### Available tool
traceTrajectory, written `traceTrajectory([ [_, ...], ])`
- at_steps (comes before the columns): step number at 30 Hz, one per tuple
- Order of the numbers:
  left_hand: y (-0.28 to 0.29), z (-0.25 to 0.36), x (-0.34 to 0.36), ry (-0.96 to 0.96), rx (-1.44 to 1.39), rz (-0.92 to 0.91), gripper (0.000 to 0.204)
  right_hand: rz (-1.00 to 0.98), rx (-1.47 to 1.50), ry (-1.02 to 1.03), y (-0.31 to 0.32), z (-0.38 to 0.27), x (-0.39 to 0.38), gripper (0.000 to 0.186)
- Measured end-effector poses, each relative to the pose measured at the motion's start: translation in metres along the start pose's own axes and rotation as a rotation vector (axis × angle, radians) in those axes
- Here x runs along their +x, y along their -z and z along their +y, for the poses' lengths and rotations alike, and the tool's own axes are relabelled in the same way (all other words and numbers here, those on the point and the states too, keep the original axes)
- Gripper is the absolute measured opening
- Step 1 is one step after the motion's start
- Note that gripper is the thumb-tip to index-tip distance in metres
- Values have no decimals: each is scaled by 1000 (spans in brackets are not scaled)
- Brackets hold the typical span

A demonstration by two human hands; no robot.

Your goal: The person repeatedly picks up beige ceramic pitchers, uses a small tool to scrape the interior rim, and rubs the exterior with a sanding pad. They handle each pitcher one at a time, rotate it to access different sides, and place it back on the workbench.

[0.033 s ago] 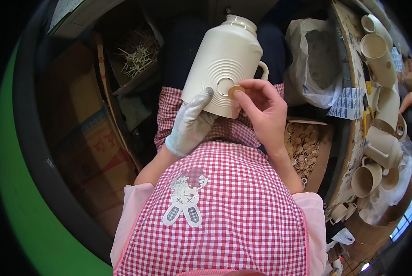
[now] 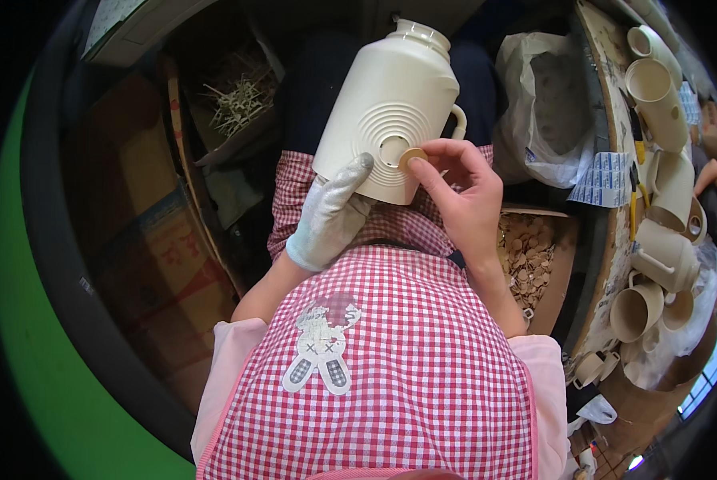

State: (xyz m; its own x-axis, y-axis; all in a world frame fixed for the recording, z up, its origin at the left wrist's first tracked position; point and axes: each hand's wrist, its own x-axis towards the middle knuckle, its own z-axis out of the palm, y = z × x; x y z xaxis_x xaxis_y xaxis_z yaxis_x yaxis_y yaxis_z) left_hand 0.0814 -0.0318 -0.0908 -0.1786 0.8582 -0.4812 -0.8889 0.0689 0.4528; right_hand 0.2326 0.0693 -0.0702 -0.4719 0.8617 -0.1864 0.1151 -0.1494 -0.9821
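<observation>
A cream jug body [image 2: 366, 96] with a side handle lies tilted above my lap, its neck away from me, showing concentric ridges around a round recess [image 2: 393, 150]. My left hand [image 2: 332, 208], in a pale grey glove, grips its lower left, thumb on the near side; the other fingers are mostly hidden. My right hand [image 2: 458, 192], bare, pinches a thin tan disc [image 2: 410, 157] between thumb and forefinger at the recess's right edge, partly over the ridges.
On a bench at right lie cream jugs and cups [image 2: 648, 80], yellow-handled tools [image 2: 640, 144] and a printed sheet [image 2: 601, 180]. Below are a white bag [image 2: 538, 112] and a box of tan discs [image 2: 526, 256]. A box of pale sticks [image 2: 238, 100] stands left. Another person's hand [image 2: 709, 176] shows at far right.
The jug has shifted very slightly up and left. My right hand with the disc has moved marginally to the right.
</observation>
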Motion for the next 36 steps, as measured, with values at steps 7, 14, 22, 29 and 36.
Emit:
traceTrajectory([
  [7, 6, 1, 7, -53, 133, -121, 51, -6, 129, -183, 13, 6, 7, 13],
  [14, 8, -1, 12, -89, 264, -65, 48, -153, 86, -203, 12, -2, 14, 9],
  [22, 10, -2, 12, -79, 409, -39, 41, -198, -13, -278, 23, 0, 23, 16],
  [29, -4, -6, 20, -262, 543, 99, 35, -115, -45, -195, 9, 6, 21, 20],
  [36, -8, -13, 20, -245, 550, 111, 42, -140, 46, -354, 32, 6, 21, 24],
])
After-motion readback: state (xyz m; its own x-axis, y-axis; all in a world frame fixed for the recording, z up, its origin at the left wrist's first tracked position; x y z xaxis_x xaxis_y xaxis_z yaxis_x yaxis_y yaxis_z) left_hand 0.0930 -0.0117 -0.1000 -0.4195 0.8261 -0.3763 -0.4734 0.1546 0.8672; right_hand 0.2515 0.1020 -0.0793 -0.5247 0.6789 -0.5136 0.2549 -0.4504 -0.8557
